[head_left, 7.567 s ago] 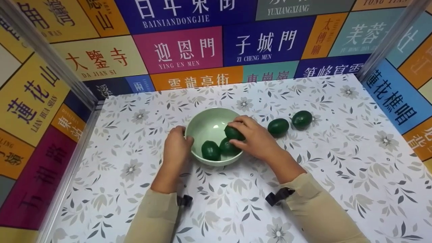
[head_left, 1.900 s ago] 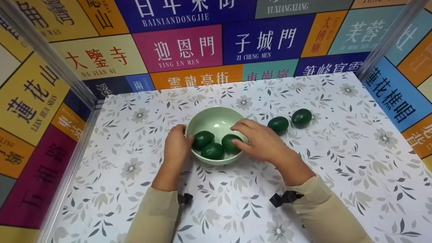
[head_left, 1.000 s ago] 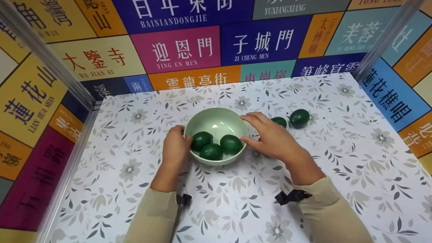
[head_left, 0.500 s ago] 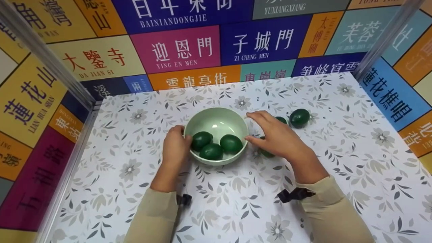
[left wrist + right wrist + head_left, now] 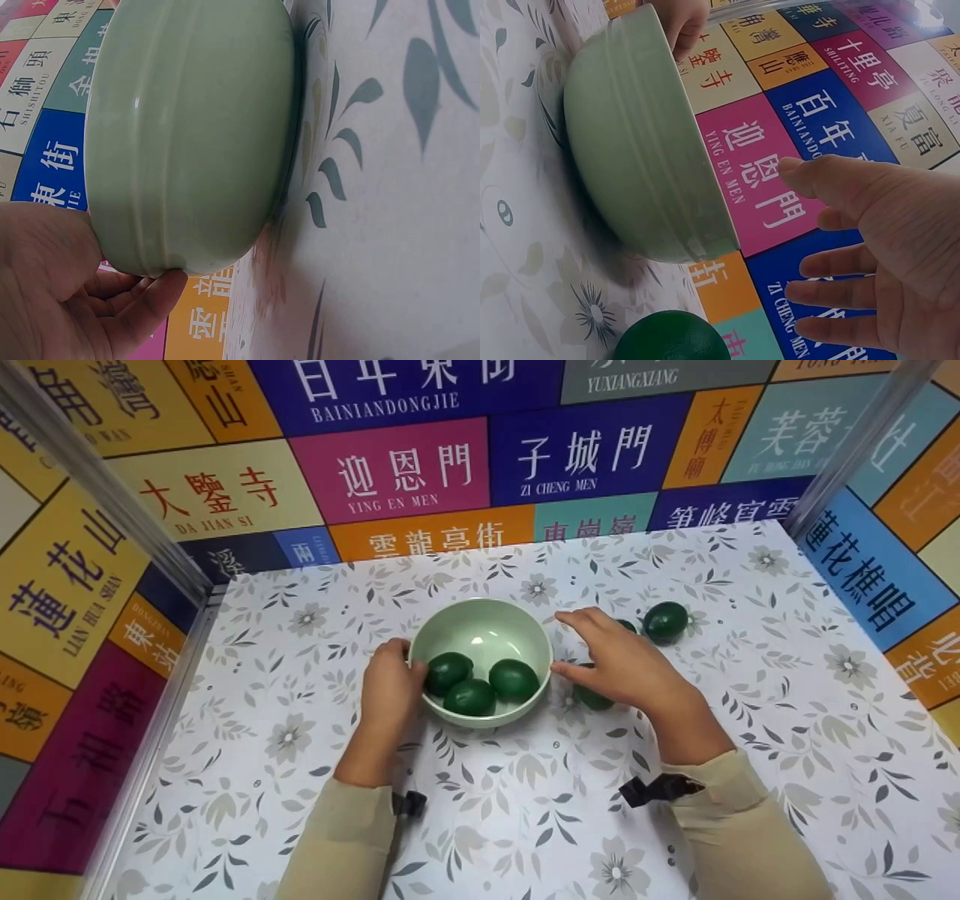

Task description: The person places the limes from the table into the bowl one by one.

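My left hand [image 5: 391,682] grips the left rim of a pale green bowl [image 5: 480,619], thumb at the inner edge and fingers outside. The left wrist view shows those fingers under the outer side of the bowl [image 5: 187,135]. Three glossy dark green limes [image 5: 470,697] lie in the bowl. My right hand [image 5: 626,664] hovers off the right rim, thumb and fingers spread, holding nothing. Partly beneath it, a lime [image 5: 596,699] rests on the table; the right wrist view has this lime [image 5: 673,339] below the open hand [image 5: 877,255].
Behind the right hand, another lime [image 5: 625,625] is mostly hidden. A further lime [image 5: 666,622] lies to its right. The table [image 5: 480,840] wears a floral white cover. Colourful printed wall panels [image 5: 390,465] enclose the back and sides.
Earlier my right hand held a lime over the bowl; that lime is now inside. The hand has drawn back right, and a lime beside the bowl has come into view. The left hand stays put.
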The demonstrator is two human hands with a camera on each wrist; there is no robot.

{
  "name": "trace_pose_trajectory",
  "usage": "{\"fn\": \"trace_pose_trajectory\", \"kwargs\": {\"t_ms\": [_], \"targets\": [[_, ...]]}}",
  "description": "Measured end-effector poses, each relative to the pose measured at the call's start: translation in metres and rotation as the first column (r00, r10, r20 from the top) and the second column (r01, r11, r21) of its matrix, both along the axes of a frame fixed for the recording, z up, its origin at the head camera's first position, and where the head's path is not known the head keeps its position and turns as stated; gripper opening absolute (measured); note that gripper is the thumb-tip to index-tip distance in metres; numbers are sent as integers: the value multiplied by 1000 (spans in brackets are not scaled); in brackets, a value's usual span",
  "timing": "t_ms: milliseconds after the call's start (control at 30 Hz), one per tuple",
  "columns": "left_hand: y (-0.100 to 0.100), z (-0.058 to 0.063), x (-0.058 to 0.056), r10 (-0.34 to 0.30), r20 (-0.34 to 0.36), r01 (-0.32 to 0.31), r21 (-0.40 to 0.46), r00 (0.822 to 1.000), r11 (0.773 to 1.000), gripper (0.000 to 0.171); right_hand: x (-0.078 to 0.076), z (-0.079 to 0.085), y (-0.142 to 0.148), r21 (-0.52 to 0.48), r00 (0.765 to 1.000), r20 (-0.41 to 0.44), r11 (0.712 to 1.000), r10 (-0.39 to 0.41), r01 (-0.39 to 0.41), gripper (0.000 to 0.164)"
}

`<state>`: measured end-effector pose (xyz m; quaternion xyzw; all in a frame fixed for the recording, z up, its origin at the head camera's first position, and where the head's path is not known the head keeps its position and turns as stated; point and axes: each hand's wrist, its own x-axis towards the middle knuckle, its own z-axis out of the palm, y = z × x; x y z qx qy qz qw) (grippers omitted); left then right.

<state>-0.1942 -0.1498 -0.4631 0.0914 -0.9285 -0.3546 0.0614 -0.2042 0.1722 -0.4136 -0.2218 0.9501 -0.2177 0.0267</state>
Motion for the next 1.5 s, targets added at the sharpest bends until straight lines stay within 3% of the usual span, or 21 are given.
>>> {"fn": "trace_pose_trajectory", "kwargs": {"t_ms": [600,833,1500], "targets": [[0,0,-3,9,6,-9,-5,1000,1000,31,-5,-4,8,39,997,73,999,-20,17,77],[1,3,-2,19,58,-19,4,998,1000,34,-6,-6,9,67,988,149,997,-50,40,78],[0,1,-4,16,61,-17,4,998,1000,35,-9,-13,15,92,980,196,996,-39,21,79]]}}
